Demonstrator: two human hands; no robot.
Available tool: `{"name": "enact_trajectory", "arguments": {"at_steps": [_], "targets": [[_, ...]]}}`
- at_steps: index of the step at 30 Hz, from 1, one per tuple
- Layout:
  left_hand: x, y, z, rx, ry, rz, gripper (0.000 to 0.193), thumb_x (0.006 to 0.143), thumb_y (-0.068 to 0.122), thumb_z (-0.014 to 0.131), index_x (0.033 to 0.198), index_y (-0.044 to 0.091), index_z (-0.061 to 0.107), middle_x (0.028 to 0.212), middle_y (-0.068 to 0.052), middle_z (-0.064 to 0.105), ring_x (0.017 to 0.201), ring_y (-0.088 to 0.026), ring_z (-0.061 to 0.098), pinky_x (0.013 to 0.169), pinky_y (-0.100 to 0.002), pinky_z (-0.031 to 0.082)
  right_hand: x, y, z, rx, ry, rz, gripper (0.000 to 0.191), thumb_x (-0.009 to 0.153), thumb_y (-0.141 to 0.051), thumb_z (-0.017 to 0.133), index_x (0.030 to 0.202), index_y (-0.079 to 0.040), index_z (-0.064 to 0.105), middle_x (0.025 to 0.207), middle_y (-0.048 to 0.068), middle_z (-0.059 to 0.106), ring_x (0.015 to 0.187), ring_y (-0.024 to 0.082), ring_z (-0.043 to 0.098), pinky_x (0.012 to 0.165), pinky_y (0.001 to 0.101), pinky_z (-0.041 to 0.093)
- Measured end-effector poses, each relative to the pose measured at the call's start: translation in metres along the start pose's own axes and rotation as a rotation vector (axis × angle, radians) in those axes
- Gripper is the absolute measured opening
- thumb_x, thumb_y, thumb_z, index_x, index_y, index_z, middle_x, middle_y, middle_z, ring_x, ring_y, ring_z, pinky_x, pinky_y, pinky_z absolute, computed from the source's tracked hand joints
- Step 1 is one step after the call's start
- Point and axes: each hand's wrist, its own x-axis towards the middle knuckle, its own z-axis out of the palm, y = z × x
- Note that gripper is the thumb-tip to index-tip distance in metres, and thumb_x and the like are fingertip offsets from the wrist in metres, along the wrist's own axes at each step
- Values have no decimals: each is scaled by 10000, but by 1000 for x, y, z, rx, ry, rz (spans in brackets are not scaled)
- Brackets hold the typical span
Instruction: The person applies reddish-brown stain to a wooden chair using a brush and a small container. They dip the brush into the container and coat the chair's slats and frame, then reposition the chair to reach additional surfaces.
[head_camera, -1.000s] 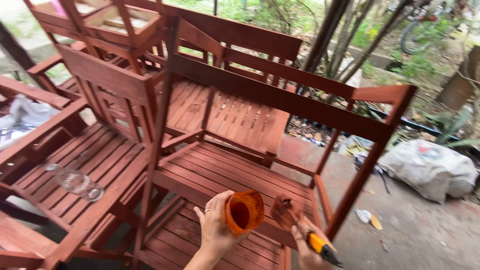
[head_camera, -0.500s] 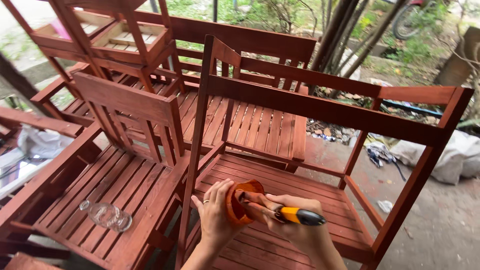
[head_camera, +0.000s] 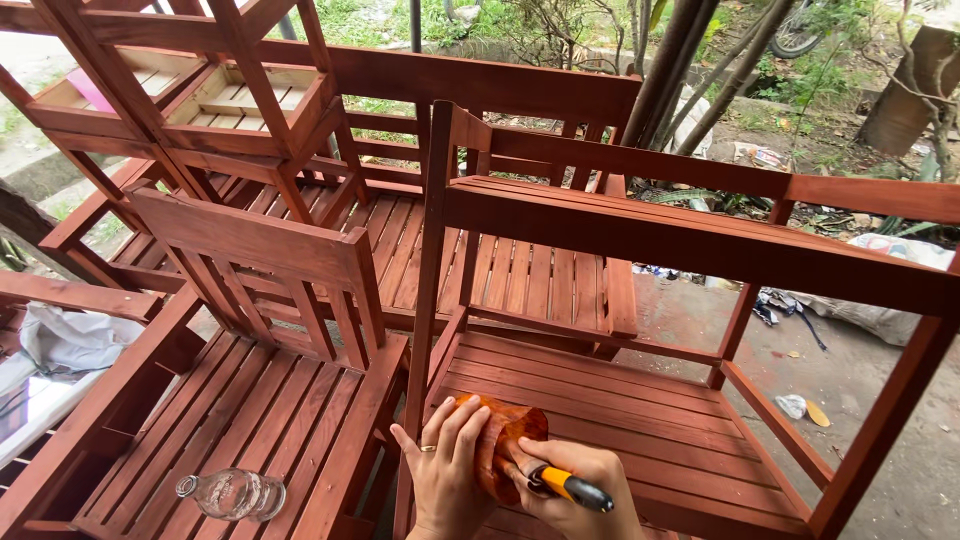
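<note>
Head view, hands clamped on stain cup (head_camera: 505, 440) and brush (head_camera: 565, 487), slatted chair (head_camera: 640, 440) beneath, clear bottle (head_camera: 232, 494) left, chairs crowding ahead.

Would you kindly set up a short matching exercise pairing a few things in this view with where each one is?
Things:
1. orange cup
2. clear bottle
3. yellow-handled brush
4. grey cloth

Places:
A. lying on the slatted seat at lower left
B. in the right hand
C. gripped by the left hand
D. draped at the far left edge

Pairs: 1-C, 2-A, 3-B, 4-D
</note>
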Motion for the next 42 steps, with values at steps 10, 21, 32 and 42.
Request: {"name": "enact_trajectory", "arguments": {"at_steps": [10,21,32,42], "targets": [[17,-26,1,-84,-218,-793,1248,446,392,1070,1477,214,390,1370,-44,580,1293,-263,535,1160,-774,69,2,81,24,597,286,559,388,799,-117,801,1151,37,748,899,74,771,791,135,702,697,270,555],[18,-76,-25,67,91,-645,1118,422,333,1021,1371,103,477,1198,-111,644,1199,-301,608,1127,-602,312,211,112,119,1564,861,1032,338,851,-163,770,1116,-15,621,1038,138,739,871,288,761,553,233,584],[7,-119,-28,-31,122,-511,1106,431,312,1001,1344,-6,464,1139,-168,678,1066,-280,691,1011,-447,511,179,105,140,1226,864,1216,404,848,-163,815,1144,-31,574,1059,121,700,873,277,714,539,270,565],[21,-108,-27,93,7,-623,1146,440,392,1025,1381,69,456,1214,-126,645,1174,-295,618,1097,-621,334,195,83,152,1276,925,1255,404,877,-146,786,1155,31,554,1060,166,690,806,298,741,614,306,634]]}}
